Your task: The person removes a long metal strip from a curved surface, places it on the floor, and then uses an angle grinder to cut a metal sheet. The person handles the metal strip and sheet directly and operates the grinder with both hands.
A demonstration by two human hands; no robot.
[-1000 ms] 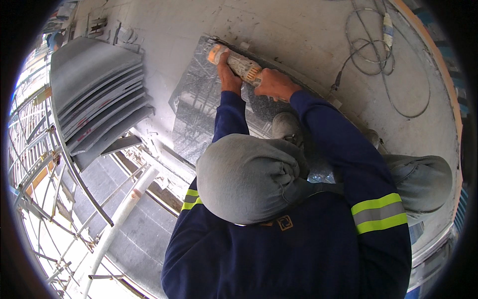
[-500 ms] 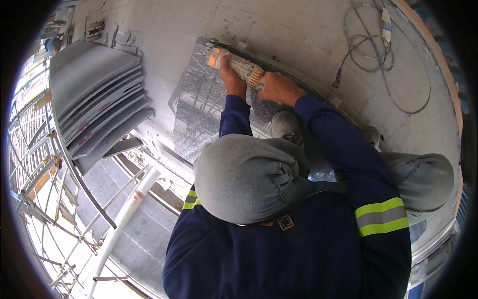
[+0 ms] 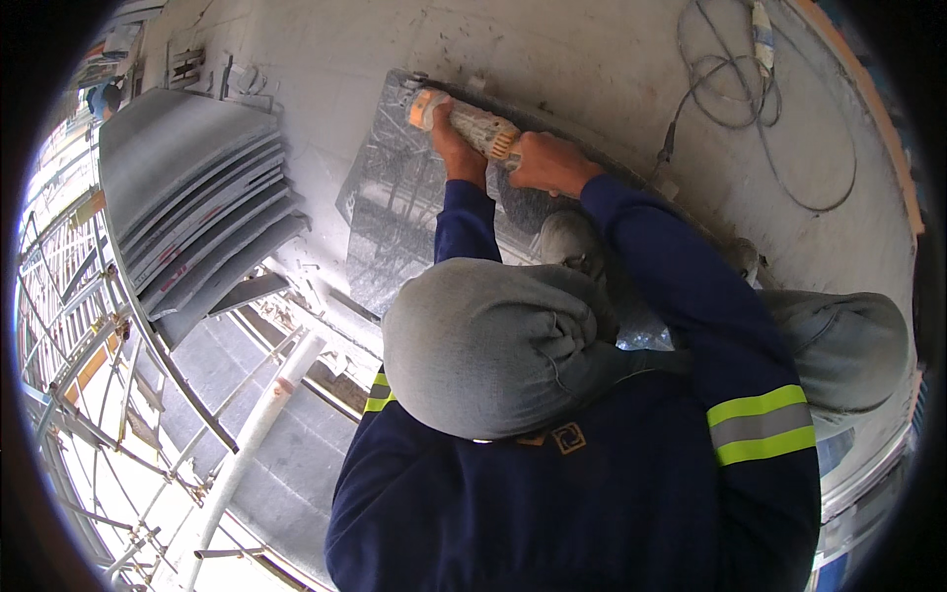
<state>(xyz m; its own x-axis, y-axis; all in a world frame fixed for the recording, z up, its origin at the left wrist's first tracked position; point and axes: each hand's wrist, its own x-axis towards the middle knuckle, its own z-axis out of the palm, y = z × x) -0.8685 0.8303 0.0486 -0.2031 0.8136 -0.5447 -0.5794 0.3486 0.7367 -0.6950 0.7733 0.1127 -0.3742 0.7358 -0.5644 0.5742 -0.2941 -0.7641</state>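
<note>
Tool [image 3: 478, 130], grinder-like, pale dusty body, orange head: it's over the upper part of the dark slab [image 3: 375, 219] on the floor [image 3: 326, 49], in front of the crouching person. Left hand [image 3: 457, 148] wrapped round the body just behind the head; right hand [image 3: 550, 165] clenched on the rear end. Both grasping, though most fingertips are hidden from where I stand. Whether the head touches the slab, can't tell.

Handling, my guess: tool fairly heavy for its length, hard-cased and stiff, no give. Dust could make the casing a bit slick. Best hold is two-handed, as here: one hand behind the head, one at the rear, fingers kept off the orange end.

Slab looks stiff, heavy and glossy; likely slippery, and brittle at edges and corners. If gripped, take it by opposite long edges, not a corner. Similar-looking stack [image 3: 187, 168] off to the left; loose cable [image 3: 735, 123] on the floor at right.
</note>
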